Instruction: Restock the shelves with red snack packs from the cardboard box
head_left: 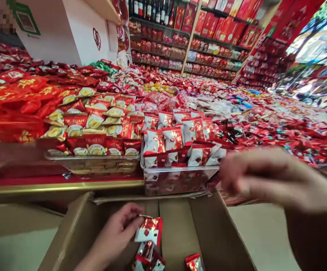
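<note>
My left hand (pixel 123 229) reaches down inside an open cardboard box (pixel 177 222), thumb and fingers closed on the edge of a red-and-white candy packet (pixel 149 230). Below that packet, more red-and-white packets (pixel 149 258) lie in the box. Another small packet (pixel 194 262) rests apart from them on the right. My right hand (pixel 267 177) hangs in the air beside the front right corner of a clear plastic bin (pixel 177 183). Motion blurs its curled fingers, so any grip is unclear. Similar red-and-white packets (pixel 174 139) stand in rows in that bin.
Left of the bin stands a container of durian packets (pixel 95 145), with red bags (pixel 16 105) farther left. Loose wrapped sweets (pixel 279 124) are heaped to the right. A gold edge (pixel 67 187) runs along the display front. Stocked shelves (pixel 191 41) rise behind.
</note>
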Demonstrator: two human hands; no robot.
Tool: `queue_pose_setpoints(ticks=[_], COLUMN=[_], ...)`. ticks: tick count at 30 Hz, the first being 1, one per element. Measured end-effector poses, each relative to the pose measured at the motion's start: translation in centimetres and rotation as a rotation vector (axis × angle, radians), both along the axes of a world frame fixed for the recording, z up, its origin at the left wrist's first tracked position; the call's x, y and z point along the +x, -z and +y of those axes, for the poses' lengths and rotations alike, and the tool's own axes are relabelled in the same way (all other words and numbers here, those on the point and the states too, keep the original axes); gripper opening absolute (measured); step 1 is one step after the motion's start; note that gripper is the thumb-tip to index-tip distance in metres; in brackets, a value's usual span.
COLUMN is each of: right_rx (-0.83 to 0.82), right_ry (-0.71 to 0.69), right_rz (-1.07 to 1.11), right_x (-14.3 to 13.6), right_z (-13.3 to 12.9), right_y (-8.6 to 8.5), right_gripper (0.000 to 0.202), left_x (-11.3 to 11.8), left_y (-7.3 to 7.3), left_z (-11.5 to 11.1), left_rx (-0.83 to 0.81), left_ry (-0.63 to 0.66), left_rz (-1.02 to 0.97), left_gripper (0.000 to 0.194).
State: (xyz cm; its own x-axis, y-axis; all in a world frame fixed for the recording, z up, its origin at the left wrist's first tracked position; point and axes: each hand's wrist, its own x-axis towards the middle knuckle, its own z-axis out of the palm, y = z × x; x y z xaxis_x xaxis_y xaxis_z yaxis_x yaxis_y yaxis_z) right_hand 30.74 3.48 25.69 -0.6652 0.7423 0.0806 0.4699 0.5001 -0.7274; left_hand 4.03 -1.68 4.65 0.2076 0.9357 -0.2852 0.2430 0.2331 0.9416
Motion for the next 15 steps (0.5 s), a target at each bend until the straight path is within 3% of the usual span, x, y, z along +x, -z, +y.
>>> queue_pose_setpoints(ticks=[1, 2, 4, 6, 8, 10, 15], right_rx=[-0.171, -0.290, -0.382, -0.560, -0.792, -0.932, -0.983], right_ry=[-0.145, -0.155, 0.033, 0.148, 0.224, 0.269, 0.299], right_rz=[-0.108, -0.203, -0.251, -0.074, 0.209, 0.414, 0.583], right_x=[-0.7, -1.6, -3.5, -5.3, -6.6, -7.4, -7.7], right_z=[-2.0, -3.6, -5.4, -5.7, -5.4, -5.0, -4.7], right_y=[1.9, 4.2, 9.6, 14.5, 17.8, 19.3, 19.7], right_gripper=[0.020, 0.022, 0.037, 0.050, 0.052, 0.050, 0.054], left_x=[0.1, 0.3, 0.6, 1.0, 1.2, 1.3, 1.2], left_y=[-0.3, -0.6, -1.1, -1.4, -1.5, -1.4, -1.2], left_z=[-0.2, -0.4, -0.8, -1.2, -1.3, -1.3, -1.0], left_rx=[-0.010, -0.024, -0.028, -0.006, 0.005, -0.007, -0.001], left_ry=[-0.027, -0.044, -0.045, -0.031, -0.031, -0.041, -0.047], left_rz=[-0.047, -0.085, -0.143, -0.181, -0.208, -0.260, -0.375], left_gripper=[0.024, 0.025, 0.026, 0.028, 0.031, 0.034, 0.036])
